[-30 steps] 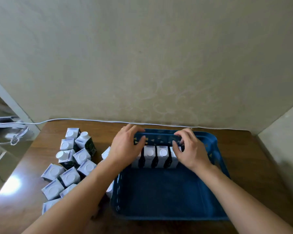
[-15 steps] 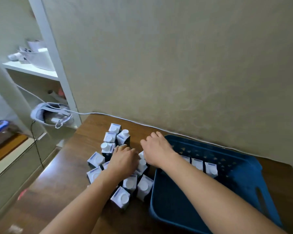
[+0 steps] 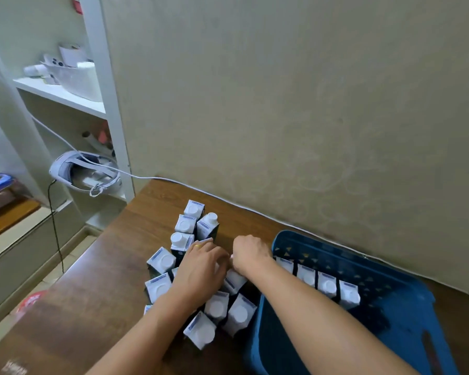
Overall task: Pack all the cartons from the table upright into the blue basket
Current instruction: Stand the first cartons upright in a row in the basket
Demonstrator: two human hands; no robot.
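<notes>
Several white-topped dark cartons stand upright in a cluster on the brown table, left of the blue basket. A row of several cartons stands upright along the basket's far wall. Both hands are down in the cluster. My left hand curls its fingers over a carton that it mostly hides. My right hand reaches across the basket's left rim and grips the top of a carton just outside the basket.
A white shelf unit stands off the table's left end, with a white headset on a low shelf. Its white cable runs along the wall behind the cartons. A red object lies on the floor at left.
The view swung left from the basket to the carton cluster. Both hands left the row in the basket and came down on cartons on the table, closing in on them.
</notes>
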